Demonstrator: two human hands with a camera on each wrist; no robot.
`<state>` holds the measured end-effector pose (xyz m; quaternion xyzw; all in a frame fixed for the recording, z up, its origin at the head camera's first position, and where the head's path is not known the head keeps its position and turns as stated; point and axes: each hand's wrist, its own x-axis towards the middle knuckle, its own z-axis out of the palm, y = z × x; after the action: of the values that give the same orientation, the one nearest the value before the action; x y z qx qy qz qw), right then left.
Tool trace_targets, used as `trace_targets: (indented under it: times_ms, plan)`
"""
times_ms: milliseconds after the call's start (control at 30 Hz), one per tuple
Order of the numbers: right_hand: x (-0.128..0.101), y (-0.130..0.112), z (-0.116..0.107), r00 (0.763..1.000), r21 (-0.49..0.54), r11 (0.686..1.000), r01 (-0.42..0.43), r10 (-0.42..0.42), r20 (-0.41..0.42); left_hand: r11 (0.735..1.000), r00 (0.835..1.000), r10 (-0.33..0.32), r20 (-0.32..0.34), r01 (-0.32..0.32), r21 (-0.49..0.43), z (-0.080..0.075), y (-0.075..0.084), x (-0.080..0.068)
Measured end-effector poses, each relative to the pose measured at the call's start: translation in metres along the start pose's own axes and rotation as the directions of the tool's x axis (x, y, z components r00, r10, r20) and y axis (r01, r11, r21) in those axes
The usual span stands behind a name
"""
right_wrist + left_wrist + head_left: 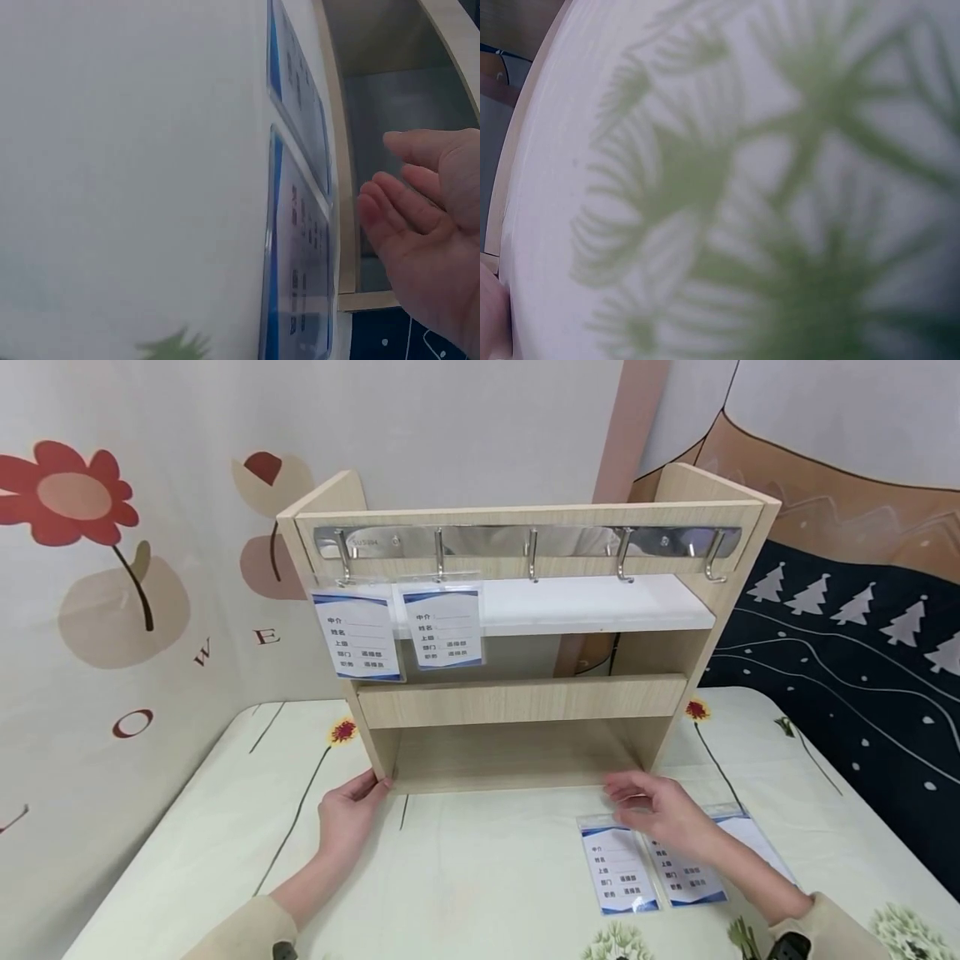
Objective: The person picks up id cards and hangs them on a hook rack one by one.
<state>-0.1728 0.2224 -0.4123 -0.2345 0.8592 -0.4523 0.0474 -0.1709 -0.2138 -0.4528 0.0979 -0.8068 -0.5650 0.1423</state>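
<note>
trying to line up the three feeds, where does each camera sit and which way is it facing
Head: above, facing forward and down at the wooden shelf; left hand and right hand show.
Left wrist: pressed close to the tablecloth, blurred; only a sliver of skin.
Right wrist: low, looking along the table at the badge cards; open palm shows.
Head and right wrist share cards and shelf.

Head view: looks forward and down at the pale wooden hook-rail shelf unit [525,652]. Left wrist view: pressed close to the floral-printed table [765,210]. Right wrist view: low, shares the shelf unit's base.
</note>
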Motion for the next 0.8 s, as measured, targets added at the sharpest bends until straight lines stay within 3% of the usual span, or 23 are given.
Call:
trace_targets:
  times_ms: [333,800]
  plan:
    - [0.000,0.009,-0.003,0.994,-0.132,0.986,-0.097,0.102,0.034,1.000,1.000,-0.001,0.004,0.001,-0.003,0.001,0.001,-0.001]
    - [0.007,0.012,0.000,0.991,-0.244,0.967,-0.072,0.097,0.092,1.000,1.000,-0.003,-0.007,0.003,-0.005,0.000,0.001,-0.001]
